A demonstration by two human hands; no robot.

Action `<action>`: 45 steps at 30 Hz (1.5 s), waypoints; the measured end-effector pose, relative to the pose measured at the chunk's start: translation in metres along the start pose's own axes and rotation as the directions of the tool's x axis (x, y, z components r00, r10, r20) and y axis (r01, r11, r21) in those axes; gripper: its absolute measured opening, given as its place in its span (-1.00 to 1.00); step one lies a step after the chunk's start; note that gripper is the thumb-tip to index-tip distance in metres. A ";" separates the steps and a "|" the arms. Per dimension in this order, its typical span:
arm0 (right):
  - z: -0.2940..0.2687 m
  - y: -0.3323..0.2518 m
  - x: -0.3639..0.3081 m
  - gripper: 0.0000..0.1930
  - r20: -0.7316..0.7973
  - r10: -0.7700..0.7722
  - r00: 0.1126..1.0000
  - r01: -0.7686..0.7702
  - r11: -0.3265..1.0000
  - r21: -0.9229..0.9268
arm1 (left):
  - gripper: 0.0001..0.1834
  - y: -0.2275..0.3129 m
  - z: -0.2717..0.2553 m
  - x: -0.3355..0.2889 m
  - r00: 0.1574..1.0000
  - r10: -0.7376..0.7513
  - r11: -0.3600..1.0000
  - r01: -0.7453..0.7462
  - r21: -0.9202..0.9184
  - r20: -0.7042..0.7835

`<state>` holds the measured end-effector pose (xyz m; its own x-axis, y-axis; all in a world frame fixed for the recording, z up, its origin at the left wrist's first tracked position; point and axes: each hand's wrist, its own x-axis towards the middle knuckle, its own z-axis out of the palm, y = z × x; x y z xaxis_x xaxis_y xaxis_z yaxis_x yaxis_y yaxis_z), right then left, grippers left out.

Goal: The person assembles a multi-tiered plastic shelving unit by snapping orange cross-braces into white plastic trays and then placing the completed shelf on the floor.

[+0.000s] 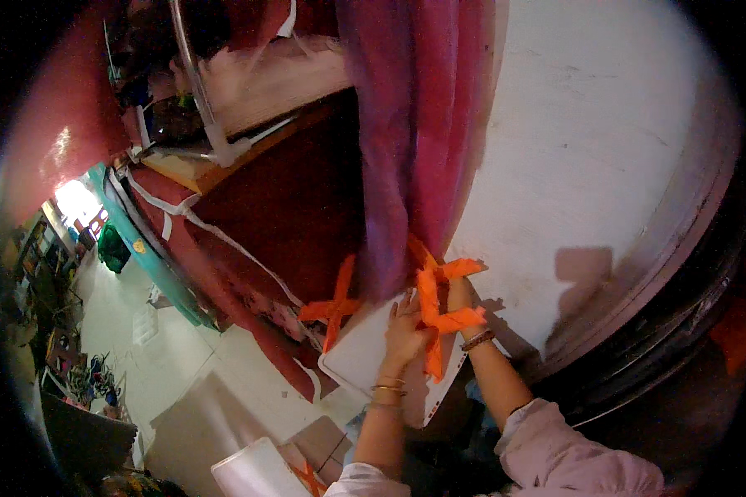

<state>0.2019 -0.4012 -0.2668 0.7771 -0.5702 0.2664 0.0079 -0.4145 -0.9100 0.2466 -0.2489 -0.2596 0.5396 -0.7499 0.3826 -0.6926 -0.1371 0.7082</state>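
A white flat board or sheet (pixel 360 362) with a row of small marks along its right edge lies tilted before me, below a hanging curtain. My left hand (pixel 404 338) rests on it, fingers stretched toward the curtain and thumb side near a folded orange strip (pixel 429 300). Thin bangles circle that wrist. My right hand (pixel 462 300) is at the board's far right, beside the orange strips, which partly cover it; its fingers are hidden. A bracelet (pixel 477 339) sits on the right wrist. Farther left, another crossed orange strip (pixel 336 307) lies at the board's corner.
The purple-pink curtain (pixel 419 124) hangs against a white wall (pixel 580 132). Left of it stands a dark red covered table (pixel 282 199) with a metal frame (pixel 199 83). A second white board (pixel 257 472) with orange strips lies low down. A green bag (pixel 113 248) is far left.
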 end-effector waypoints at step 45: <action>-0.010 -0.034 -0.003 -0.81 0.020 -0.183 0.983 0.182 0.952 -0.244 | -0.39 -0.001 0.022 0.000 0.983 -0.139 0.909 0.077 0.410 0.124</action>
<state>0.1929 -0.3921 -0.2337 0.7750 -0.4705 0.4219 -0.0047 -0.6720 -0.7406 0.2374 -0.2631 -0.2734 0.5671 -0.7979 0.2044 -0.7843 -0.4473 0.4299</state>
